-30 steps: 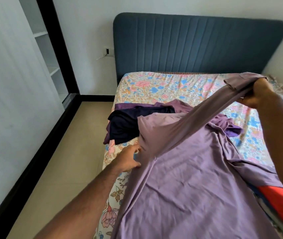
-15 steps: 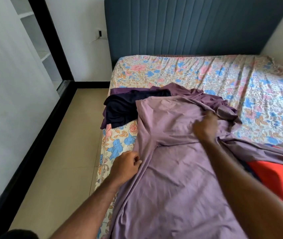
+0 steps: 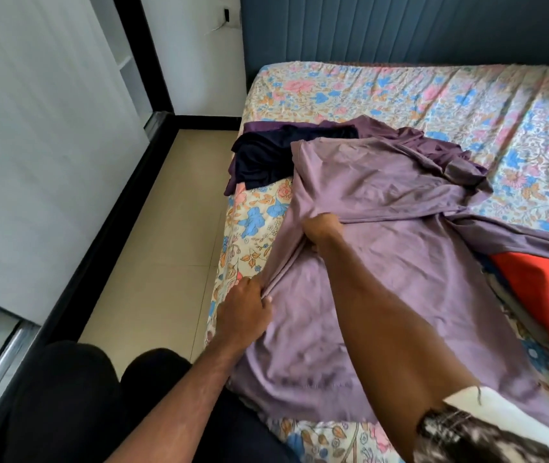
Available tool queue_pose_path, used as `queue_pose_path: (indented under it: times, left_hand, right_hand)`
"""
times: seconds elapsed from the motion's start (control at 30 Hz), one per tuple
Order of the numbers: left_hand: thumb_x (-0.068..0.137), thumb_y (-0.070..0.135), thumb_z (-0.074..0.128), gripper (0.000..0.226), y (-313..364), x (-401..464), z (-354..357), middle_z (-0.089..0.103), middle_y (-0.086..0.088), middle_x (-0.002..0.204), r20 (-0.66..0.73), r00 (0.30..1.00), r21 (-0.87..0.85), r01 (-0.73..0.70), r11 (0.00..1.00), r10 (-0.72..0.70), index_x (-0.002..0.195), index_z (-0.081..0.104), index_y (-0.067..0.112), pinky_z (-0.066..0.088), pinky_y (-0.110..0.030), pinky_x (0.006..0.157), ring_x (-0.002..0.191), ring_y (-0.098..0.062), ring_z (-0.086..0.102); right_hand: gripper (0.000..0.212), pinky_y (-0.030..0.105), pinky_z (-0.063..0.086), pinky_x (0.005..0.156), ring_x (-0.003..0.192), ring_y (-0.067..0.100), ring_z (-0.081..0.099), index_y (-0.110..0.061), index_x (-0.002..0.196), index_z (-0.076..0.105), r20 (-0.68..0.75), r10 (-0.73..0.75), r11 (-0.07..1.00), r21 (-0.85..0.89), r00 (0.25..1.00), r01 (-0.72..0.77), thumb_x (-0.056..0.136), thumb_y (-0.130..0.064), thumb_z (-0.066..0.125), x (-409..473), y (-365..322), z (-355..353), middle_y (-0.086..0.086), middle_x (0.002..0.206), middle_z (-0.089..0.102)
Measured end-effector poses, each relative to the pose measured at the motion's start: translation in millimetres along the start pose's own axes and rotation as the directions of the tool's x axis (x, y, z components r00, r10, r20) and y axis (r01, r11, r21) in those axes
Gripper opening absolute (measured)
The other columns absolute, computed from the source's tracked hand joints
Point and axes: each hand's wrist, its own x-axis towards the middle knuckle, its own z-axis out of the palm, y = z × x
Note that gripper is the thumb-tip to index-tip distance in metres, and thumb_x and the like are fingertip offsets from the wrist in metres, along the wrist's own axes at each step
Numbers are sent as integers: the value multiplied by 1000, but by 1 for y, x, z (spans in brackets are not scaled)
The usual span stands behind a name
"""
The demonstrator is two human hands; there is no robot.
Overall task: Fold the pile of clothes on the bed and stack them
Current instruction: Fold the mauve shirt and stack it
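A large mauve garment (image 3: 383, 262) lies spread over the near left part of the bed (image 3: 400, 91), which has a floral sheet. My left hand (image 3: 244, 315) grips the garment's left edge near the mattress side. My right hand (image 3: 321, 228) grips a fold of the same edge farther up, fingers curled into the cloth. A dark navy garment (image 3: 266, 158) lies on a dark purple one (image 3: 433, 142) beyond the mauve one. A red-orange garment (image 3: 540, 289) lies at the right, partly under the mauve cloth.
The blue padded headboard (image 3: 400, 28) stands behind the bed. Beige floor tiles (image 3: 166, 228) run along the bed's left side, beside a white wardrobe door (image 3: 42, 145) with a black frame. My dark-trousered knees (image 3: 82, 396) sit at the bottom left.
My right hand laid the lifted sleeve down across the garment, then moved left to the garment's left edge. My left hand slid nearer along that edge. The view tilted downward.
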Motion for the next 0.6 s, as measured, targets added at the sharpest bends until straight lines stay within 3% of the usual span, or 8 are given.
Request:
queue_pose_path:
  times: [0.07, 0.13, 0.2, 0.27, 0.33, 0.4, 0.5, 0.6]
  left_hand:
    - [103, 32, 48, 28, -9, -18, 0, 55, -3, 114, 21, 998, 2, 62, 998, -62, 124, 50, 14, 42, -34, 77, 94, -15, 48]
    - [103, 32, 45, 20, -16, -37, -1, 54, -1, 108, 33, 988, -3, 151, 988, -151, 117, 48, 17, 48, -38, 80, 92, -17, 54]
    - [105, 26, 40, 10, -21, -50, 2, 54, 0, 97, 20, 976, -69, 217, 974, -216, 103, 45, 17, 46, -36, 72, 83, -17, 54]
    - [107, 26, 38, 14, -23, -61, 4, 53, -1, 87, 19, 973, -167, 230, 959, -231, 96, 41, 17, 45, -37, 65, 77, -20, 54]
    - [104, 37, 48, 21, -24, -69, 3, 57, 0, 81, 36, 964, -263, 265, 928, -265, 99, 41, 18, 45, -33, 58, 70, -18, 57]
    - [95, 43, 64, 31, -26, -75, 1, 62, 3, 80, 63, 949, -310, 314, 897, -310, 101, 47, 18, 43, -28, 57, 69, -14, 61]
    - [91, 37, 71, 26, -34, -83, 4, 65, 0, 77, 93, 955, -317, 297, 901, -282, 85, 56, 16, 56, -41, 66, 71, -17, 63]
    - [94, 35, 66, 23, -43, -93, 3, 66, -4, 83, 132, 968, -360, 247, 900, -213, 86, 56, 17, 59, -47, 74, 77, -22, 67]
  right_hand:
    - [40, 49, 59, 89, 108, 43, 66, -6, 121, 63, -9, -65, 997, 43, 998, 65, 96, -32, 45, -6, -5, -1, 22, 119, 67]
    - [28, 52, 63, 75, 98, 42, 67, -11, 118, 54, -17, -92, 983, 158, 996, 94, 97, -26, 42, -17, -2, 0, 22, 111, 63]
    - [20, 38, 61, 53, 79, 33, 65, -16, 119, 44, 9, -84, 953, 292, 996, 78, 101, -22, 41, -28, 3, -1, 17, 100, 59]
    - [29, 27, 50, 41, 60, 22, 56, -23, 124, 40, 38, -78, 917, 394, 996, 57, 98, -12, 46, -32, 3, -2, 13, 89, 58]
    - [45, 27, 43, 44, 50, 16, 45, -26, 127, 48, 118, -59, 870, 494, 991, -7, 92, 3, 50, -28, 1, 0, 9, 76, 55]
    - [35, 28, 42, 51, 49, 17, 41, -19, 109, 66, 168, -48, 864, 502, 985, -43, 89, 8, 55, -31, -2, 4, 8, 68, 55]
    - [27, 30, 53, 55, 62, 20, 55, -21, 88, 73, 137, -72, 887, 462, 988, 1, 86, 4, 63, -32, 2, 7, 8, 81, 68]
    - [45, 35, 60, 60, 75, 22, 62, -17, 125, 68, 100, -170, 903, 414, 980, 114, 84, 1, 66, -34, 11, 6, 12, 104, 69]
